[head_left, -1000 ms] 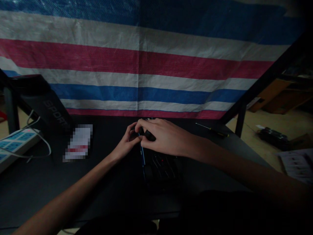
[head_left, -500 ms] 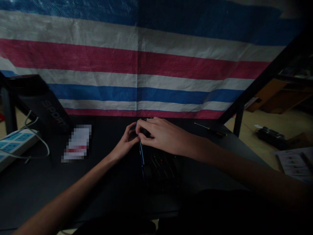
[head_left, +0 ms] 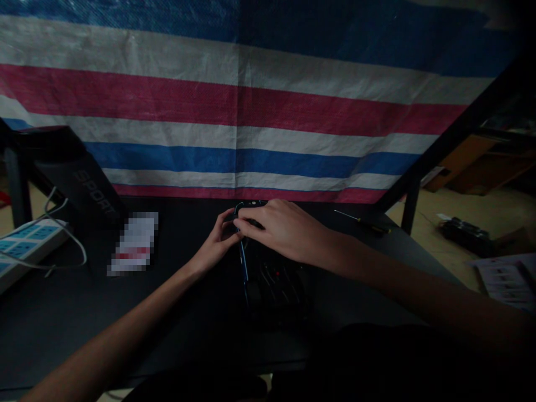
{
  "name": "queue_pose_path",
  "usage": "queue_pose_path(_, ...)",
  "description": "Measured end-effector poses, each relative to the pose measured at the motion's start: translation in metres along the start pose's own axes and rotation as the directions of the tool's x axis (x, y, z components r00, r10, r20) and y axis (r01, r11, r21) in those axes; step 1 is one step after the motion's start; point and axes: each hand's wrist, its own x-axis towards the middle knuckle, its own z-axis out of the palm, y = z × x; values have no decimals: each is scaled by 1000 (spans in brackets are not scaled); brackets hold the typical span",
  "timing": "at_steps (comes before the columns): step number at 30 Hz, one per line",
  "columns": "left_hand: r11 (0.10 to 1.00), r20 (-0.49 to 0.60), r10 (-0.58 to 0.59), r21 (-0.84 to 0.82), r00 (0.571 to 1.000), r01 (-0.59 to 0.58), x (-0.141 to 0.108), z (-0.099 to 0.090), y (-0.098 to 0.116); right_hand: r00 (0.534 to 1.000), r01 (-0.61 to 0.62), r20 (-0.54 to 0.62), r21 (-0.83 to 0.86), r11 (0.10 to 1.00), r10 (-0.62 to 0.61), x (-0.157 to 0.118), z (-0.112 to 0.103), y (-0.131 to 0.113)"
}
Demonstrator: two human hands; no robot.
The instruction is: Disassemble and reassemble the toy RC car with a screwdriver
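Observation:
A dark toy car [head_left: 278,285] with a thin blue edge along its left side lies lengthwise on the black table in front of me. My left hand [head_left: 220,237] is curled against the far left corner of the car, thumb and fingers around it. Over the car's far end, my right hand [head_left: 278,229] has its thumb and forefinger pinched together close to the left hand's fingertips. What the pinch holds, if anything, is too small and dark to make out. The right hand and wrist cover much of the car's far part.
A screwdriver [head_left: 364,221] lies on the table [head_left: 180,329] at the far right. To the left are a blurred-out phone-shaped item [head_left: 134,243], a dark SPORT container [head_left: 81,178] and a white power strip [head_left: 31,251] with a cable. A striped tarp [head_left: 234,100] hangs behind.
The right fingers have shifted slightly and closed tighter at the car's far end; the dark bit between them shows less. The left hand keeps its place.

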Motion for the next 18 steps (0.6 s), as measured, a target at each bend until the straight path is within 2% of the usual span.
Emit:
queue_pose_path(4, 1000, 11, 9, -23, 1000, -9, 2, -1, -3, 995, 93, -54, 72, 993, -89, 0, 0, 0)
queue_pose_path(9, 1000, 4, -5, -7, 1000, 5, 2, -1, -3, 1000, -7, -10, 30, 1000, 8, 0, 1, -1)
queue_pose_path(13, 998, 38, 32, -50, 999, -30, 3, -2, -6, 995, 88, -54, 63, 994, -84, -1, 0, -2)
queue_pose_path(18, 998, 24, -22, -54, 999, 23, 3, -3, -10, 1000, -23, -8, -5, 1000, 23, 0, 0, -1)
